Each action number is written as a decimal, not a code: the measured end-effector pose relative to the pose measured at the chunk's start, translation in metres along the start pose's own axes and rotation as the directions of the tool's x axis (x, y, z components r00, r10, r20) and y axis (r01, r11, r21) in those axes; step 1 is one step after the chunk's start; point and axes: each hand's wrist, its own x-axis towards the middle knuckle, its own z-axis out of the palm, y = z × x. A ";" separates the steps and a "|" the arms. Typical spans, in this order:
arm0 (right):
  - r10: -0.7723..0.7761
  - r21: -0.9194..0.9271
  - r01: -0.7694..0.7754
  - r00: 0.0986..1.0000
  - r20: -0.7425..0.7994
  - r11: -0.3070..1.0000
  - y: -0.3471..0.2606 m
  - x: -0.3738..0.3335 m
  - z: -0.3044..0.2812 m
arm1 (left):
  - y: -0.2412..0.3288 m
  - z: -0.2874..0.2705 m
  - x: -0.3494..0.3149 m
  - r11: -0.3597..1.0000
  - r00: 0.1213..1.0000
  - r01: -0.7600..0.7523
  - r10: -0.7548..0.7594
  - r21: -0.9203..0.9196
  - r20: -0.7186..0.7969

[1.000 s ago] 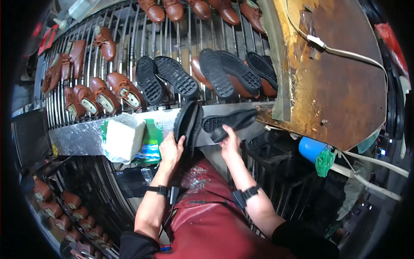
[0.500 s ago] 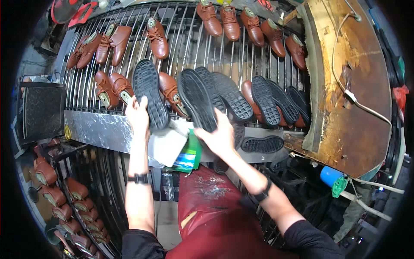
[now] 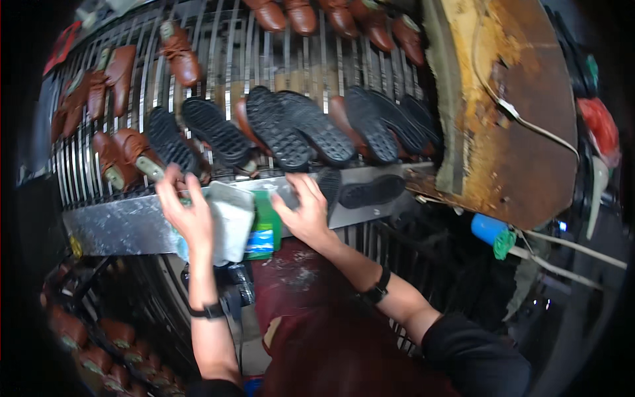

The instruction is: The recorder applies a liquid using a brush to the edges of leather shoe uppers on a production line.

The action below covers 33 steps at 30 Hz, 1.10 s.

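My left hand (image 3: pixel 186 212) and my right hand (image 3: pixel 305 210) hover at a metal ledge (image 3: pixel 119 225) along the near edge of a barred rack, both grips released, fingers spread around nothing. The left fingertips are by the near end of the leftmost of seven black soles (image 3: pixel 218 132) ranged in a row across the rack; whether they touch it, I cannot tell for the blur. The right hand is just beside the nearer of two more soles (image 3: pixel 372 192) on the ledge, bringing my count to nine. Brown leather shows at the edges of at least two of the seven. I count five brown shoes (image 3: pixel 301 16) along the far side, one alone (image 3: pixel 180 56) at upper left, two (image 3: pixel 139 152) beyond the left hand, and at least three bunched at the far left. Between the hands are one white block (image 3: pixel 228 221) and one green-and-blue packet (image 3: pixel 266 228), side by side. Two black bands (image 3: pixel 206 311) circle the wrists above one dark red apron (image 3: pixel 357 357). At right, one pale cable (image 3: pixel 546 132) crosses one worn board (image 3: pixel 536 165), near one blue container (image 3: pixel 486 226). More shoes (image 3: pixel 96 360) at lower left are too blurred to count.
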 end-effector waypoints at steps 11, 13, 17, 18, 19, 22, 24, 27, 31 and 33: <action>0.995 0.469 -0.881 0.011 -0.103 0.059 0.199 -0.044 -0.070 | -0.018 0.159 -0.263 0.881 0.712 -0.090 -0.270 0.465 0.649; 0.996 0.474 -0.880 -0.026 -0.082 0.016 0.207 -0.038 -0.068 | -0.019 0.166 -0.265 0.946 0.726 -0.109 -0.134 0.306 0.674; 0.954 0.688 -0.722 0.146 0.264 -0.080 0.189 -0.074 -0.089 | 0.008 0.110 -0.245 0.992 0.709 0.014 -0.098 0.125 0.698; 0.873 0.742 -0.666 0.316 0.372 -0.076 0.170 -0.096 -0.098 | 0.019 0.072 -0.228 0.990 0.680 -0.013 -0.097 0.144 0.727; 0.859 0.778 -0.625 0.358 0.365 -0.070 0.157 -0.118 -0.114 | 0.029 0.043 -0.216 0.992 0.657 -0.027 -0.073 0.121 0.751; 0.776 0.806 -0.577 0.567 0.277 0.134 0.118 -0.183 -0.154 | 0.055 -0.057 -0.172 0.999 0.725 -0.022 0.037 -0.031 0.688; 0.688 0.696 -0.630 0.674 0.269 0.346 0.031 -0.168 -0.172 | 0.051 -0.112 -0.138 0.986 0.856 0.100 -0.016 -0.134 0.517; 0.475 0.640 -0.549 0.824 0.308 0.538 -0.060 -0.111 -0.138 | 0.010 -0.166 -0.045 0.959 0.977 0.167 -0.130 -0.228 0.167; 0.244 0.403 -0.390 0.897 0.368 0.828 -0.142 -0.002 0.001 | -0.145 -0.170 0.110 0.878 0.901 0.263 -0.372 -0.401 -0.223; 0.128 0.181 -0.198 0.931 0.341 0.963 -0.177 0.055 0.097 | -0.202 -0.186 0.187 0.817 0.914 0.249 -0.375 -0.520 -0.152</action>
